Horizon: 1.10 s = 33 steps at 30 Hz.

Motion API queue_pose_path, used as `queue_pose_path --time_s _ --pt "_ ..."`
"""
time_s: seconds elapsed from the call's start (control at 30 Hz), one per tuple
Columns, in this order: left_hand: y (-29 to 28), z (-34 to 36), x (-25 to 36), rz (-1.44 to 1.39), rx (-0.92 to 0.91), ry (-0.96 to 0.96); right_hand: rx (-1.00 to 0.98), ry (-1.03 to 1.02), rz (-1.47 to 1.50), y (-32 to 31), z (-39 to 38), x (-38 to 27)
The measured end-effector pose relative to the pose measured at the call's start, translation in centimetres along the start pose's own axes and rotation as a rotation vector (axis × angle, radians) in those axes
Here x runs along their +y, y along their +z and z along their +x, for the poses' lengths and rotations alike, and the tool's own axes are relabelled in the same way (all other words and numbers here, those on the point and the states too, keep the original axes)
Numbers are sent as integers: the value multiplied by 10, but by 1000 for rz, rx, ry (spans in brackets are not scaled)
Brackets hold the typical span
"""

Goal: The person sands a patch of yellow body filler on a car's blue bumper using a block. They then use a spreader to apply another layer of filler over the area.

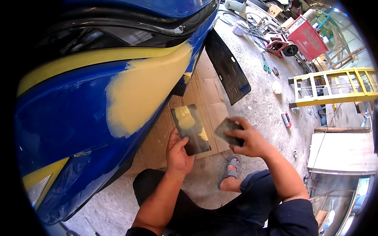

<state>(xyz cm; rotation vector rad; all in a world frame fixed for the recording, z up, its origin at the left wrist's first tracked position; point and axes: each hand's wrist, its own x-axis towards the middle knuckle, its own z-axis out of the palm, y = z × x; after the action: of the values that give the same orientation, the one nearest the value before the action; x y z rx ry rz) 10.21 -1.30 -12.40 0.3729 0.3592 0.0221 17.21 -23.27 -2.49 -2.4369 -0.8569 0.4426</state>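
My left hand (179, 153) grips a flat dark plate (197, 143) bearing two dollops of pale yellow paste. Just to its right, my right hand (250, 135) holds a dark rectangular spreader (224, 129), slightly blurred. Up and to the left is a glossy blue body panel (67, 118) with a yellow stripe (78, 57) and black trim (98, 33). A broad tan patch of filler (139, 90) covers part of the panel beside the plate.
Flattened cardboard (149, 151) lies beneath. A black flap (226, 69) stands beside the panel. On the concrete floor (264, 94) at right are a red machine (305, 37), a yellow ladder (342, 98), a spray can (286, 120) and a pale board (340, 153). My sandalled foot (230, 181) is below.
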Motion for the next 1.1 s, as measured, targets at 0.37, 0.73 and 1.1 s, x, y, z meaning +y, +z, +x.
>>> queue_pose_path --time_s 0.37,0.73,1.1 --pt "-26 21 -21 164 159 -104 691 -278 -428 22 93 -24" --pt "-27 28 -23 248 163 -70 735 -358 -406 28 119 -17" --pt "-38 34 -29 294 147 -20 769 -355 -449 29 127 -21"
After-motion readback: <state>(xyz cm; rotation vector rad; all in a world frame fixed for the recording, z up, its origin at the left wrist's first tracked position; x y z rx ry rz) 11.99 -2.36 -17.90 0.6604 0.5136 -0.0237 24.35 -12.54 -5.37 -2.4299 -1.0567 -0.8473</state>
